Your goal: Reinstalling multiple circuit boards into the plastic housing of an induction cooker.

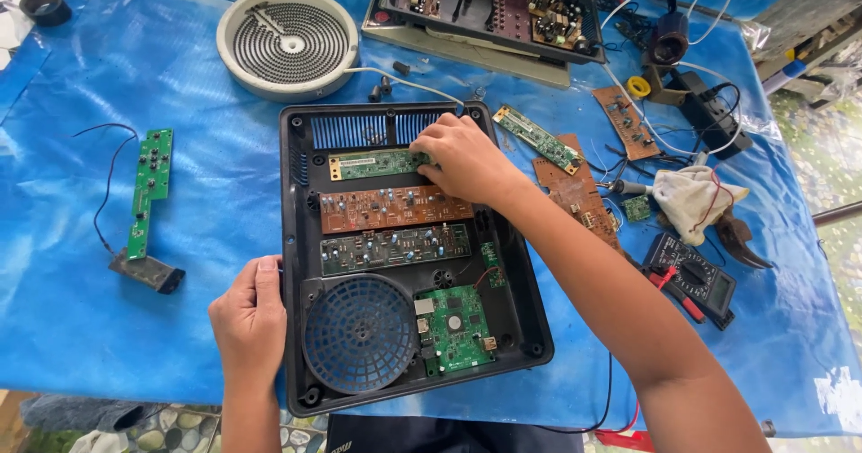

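Fingers of your right hand (464, 157) curl down onto the right end of a narrow green circuit board (377, 163), pinching it near the far edge of the black plastic tray (294, 237). Your right forearm stretches in from the near right corner of the blue-covered table (108, 309), crossing over the tray's right wall, wrist bent slightly so the knuckles face up.

Your left hand (250, 314) rests on the tray's left wall near its near corner, fingers wrapped over the rim and gripping it, forearm coming straight up from the table's near edge.

Inside the tray, a brown board (386, 208) lies just behind a dark green board (395, 248), both beneath the narrow one. A round fan grille (359, 334) fills the near left part, with a square green board (458, 327) beside it.

Near the table's far edge sits a round heating coil (287, 44). By the left edge lies a long green board (148, 193) with wires. Toward the right edge lie a multimeter (691, 278) and a rag (696, 200).
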